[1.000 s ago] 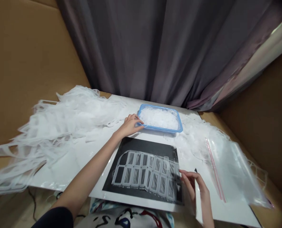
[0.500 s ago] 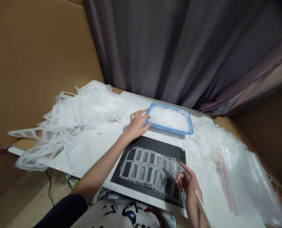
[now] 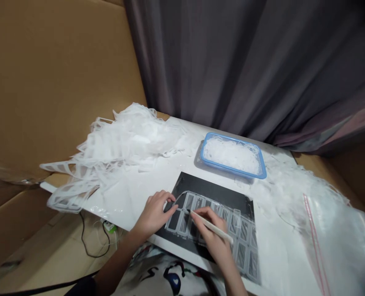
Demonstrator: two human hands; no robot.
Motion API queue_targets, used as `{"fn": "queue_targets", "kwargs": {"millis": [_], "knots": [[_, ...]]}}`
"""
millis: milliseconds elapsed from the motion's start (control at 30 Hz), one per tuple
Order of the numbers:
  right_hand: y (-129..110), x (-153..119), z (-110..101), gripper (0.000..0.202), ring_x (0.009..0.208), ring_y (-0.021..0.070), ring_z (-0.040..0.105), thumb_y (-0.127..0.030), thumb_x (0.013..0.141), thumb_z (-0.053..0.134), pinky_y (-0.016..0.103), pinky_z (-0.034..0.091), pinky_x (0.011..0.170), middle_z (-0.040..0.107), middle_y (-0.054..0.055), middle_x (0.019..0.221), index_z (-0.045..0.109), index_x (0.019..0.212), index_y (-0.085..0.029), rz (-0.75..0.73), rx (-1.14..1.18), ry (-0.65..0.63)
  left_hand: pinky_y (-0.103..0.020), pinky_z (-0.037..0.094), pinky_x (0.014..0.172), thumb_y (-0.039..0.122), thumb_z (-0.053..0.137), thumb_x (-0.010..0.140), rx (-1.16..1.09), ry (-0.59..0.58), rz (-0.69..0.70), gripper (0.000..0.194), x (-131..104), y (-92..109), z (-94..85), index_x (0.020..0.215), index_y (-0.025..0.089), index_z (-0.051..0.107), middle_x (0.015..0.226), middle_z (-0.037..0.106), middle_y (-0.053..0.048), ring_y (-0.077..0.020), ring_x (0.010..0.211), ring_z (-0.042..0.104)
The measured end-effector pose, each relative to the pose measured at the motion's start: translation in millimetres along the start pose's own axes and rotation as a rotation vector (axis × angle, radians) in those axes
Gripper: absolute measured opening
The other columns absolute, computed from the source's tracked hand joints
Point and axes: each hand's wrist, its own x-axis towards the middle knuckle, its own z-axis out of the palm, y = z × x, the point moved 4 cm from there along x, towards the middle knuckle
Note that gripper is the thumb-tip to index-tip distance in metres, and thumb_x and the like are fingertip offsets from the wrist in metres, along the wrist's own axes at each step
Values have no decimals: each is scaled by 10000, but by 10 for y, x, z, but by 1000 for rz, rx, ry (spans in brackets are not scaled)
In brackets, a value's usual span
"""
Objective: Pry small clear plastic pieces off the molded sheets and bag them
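A translucent plastic sheet (image 3: 182, 222) with rows of rectangular cells lies flat on a black mat (image 3: 197, 181). At its left end my left hand (image 3: 154, 213) is closed, with thumb and forefinger on the sheet's upper left edge. My right hand (image 3: 214, 234) grips a white pen-shaped tool (image 3: 214, 228) with a dark tip, held slantwise over the sheet. The tip is at the cells near the left end, close to my left thumb. My right hand and forearm cover part of the middle cells. A small clear rectangular piece (image 3: 237, 218) rests on the sheet's right half.
Behind the mat stands a blue basket (image 3: 204, 158) filled with small whitish translucent pieces. A heap of white cut-out frames (image 3: 123, 139) spreads to the left. To the right lie more translucent scraps (image 3: 281, 185) and a clear zip bag (image 3: 339, 238). A grey curtain (image 3: 219, 61) hangs behind.
My left hand has come from the blue basket down to the sheet's left edge. My right hand has swung the tool from the sheet's right side onto its left cells. The view has shifted slightly.
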Motion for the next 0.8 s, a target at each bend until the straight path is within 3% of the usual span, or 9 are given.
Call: {"fn": "queue_targets", "kwargs": {"millis": [267,667,800], "knots": [[197,12,131,276,748,180,672,-448,860,628,243,487,680,731,46,816,725,862,-190,34,54,42,-375,296,899,310,477,929,-27,-26,67,117,-12,37,96,909,221,551,871,607,30,-161,882,569],[199,25,137,218,803,194,687,-415,865,634,267,492,739,738,37,873,718,888,-215,8,20,-3,-371,261,874,321,593,870,15,-69,25,117,-7,92,114,950,236,585,884,606,26,-181,912,562],[140,42,134,190,818,191,689,-378,890,612,260,495,737,738,37,900,717,915,-222,-75,-58,-12,-368,247,879,332,564,897,5,-68,47,96,-10,94,134,910,243,600,928,623,28,-176,939,554]]}}
